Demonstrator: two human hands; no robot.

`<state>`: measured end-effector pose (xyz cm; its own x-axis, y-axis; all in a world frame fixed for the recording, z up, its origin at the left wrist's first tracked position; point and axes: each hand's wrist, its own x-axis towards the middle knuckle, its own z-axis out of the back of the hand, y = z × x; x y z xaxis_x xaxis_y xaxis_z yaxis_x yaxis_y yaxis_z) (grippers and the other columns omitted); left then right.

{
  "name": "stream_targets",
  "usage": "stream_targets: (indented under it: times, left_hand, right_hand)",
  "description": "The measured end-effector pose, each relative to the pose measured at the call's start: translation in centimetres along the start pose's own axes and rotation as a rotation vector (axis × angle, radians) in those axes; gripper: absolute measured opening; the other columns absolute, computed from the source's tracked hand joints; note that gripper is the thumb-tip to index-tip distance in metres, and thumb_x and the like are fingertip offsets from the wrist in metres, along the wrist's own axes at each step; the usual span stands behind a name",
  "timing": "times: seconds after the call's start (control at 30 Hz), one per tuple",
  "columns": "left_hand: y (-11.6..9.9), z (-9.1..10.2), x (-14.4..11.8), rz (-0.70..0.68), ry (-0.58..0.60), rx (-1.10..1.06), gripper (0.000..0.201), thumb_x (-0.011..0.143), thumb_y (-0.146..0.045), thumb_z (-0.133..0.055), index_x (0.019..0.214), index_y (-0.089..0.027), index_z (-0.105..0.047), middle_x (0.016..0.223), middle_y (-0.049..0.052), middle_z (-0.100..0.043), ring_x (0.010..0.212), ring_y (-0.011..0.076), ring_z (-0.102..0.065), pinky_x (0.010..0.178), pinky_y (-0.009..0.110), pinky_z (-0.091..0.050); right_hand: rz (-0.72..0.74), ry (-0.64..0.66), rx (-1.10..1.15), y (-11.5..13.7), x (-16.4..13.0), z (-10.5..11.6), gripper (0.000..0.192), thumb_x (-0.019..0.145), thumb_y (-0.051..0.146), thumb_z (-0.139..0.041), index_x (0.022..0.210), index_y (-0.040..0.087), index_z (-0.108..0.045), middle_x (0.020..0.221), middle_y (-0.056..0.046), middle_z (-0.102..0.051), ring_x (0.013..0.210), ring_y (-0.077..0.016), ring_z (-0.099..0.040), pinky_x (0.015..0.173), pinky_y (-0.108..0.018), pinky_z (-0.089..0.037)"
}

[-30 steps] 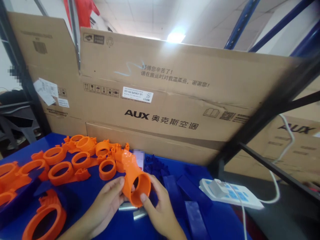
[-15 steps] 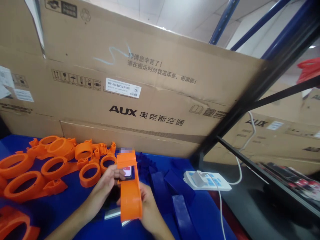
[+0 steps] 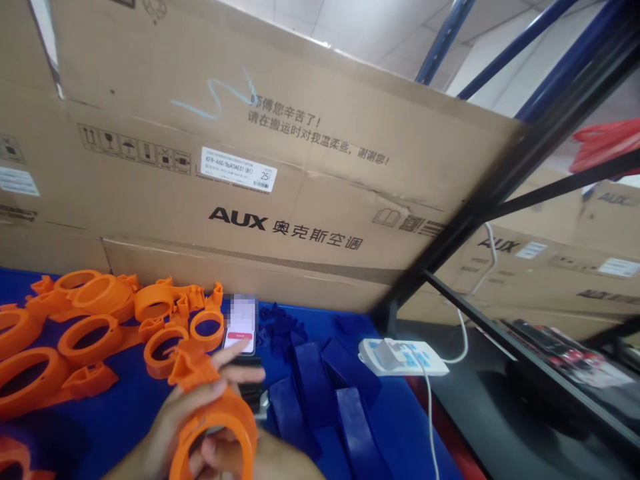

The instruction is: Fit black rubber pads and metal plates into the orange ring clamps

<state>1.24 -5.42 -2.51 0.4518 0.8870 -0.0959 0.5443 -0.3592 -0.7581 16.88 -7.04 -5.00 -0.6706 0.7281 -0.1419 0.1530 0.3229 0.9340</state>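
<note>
Both of my hands hold one orange plastic ring part (image 3: 215, 417) low in the view, its round opening facing me. My left hand (image 3: 193, 403) lies over the top of the part with fingers stretched toward the phone. My right hand (image 3: 227, 457) grips it from below, with fingers showing through the opening. The part has a small tab sticking up at its upper left.
Several orange ring parts (image 3: 95, 320) lie on the blue table (image 3: 120, 407) to the left. A phone (image 3: 241, 327) leans behind my hands. Dark blue blocks (image 3: 320, 380) and a white power strip (image 3: 403, 357) sit to the right. A large cardboard box (image 3: 280, 187) stands behind.
The orange part came lower and nearer, turning from edge-on to opening facing me. My left hand shifted onto its top. The view swung a little to the right.
</note>
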Motion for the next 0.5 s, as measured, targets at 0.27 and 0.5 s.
stream_targets:
  times: [0.27, 0.5]
  left_hand:
    - [-3.2, 2.7, 1.6, -0.037, -0.139, -0.150, 0.024, 0.086, -0.038, -0.058, 0.076, -0.019, -0.068, 0.059, 0.003, -0.065, 0.045, 0.0171, -0.055, 0.043, 0.029, -0.046]
    - [-2.5, 1.8, 1.7, 0.066, -0.268, -0.119, 0.027, 0.093, -0.044, -0.058, 0.087, -0.019, -0.069, 0.073, 0.003, -0.071, 0.059, 0.0197, -0.065, 0.058, 0.031, -0.055]
  right_hand:
    - [0.327, -0.710, -0.715, 4.9, -3.3, 3.8, 0.031, 0.104, 0.044, -0.052, 0.109, 0.020, -0.071, 0.091, -0.006, -0.072, 0.076, -0.0172, -0.066, 0.064, -0.026, -0.052]
    - [0.298, -0.724, -1.363, 4.8, -3.6, 5.3, 0.023, 0.097, 0.019, -0.060, 0.116, 0.025, -0.071, 0.115, -0.011, -0.065, 0.110, -0.0296, -0.058, 0.097, -0.046, -0.047]
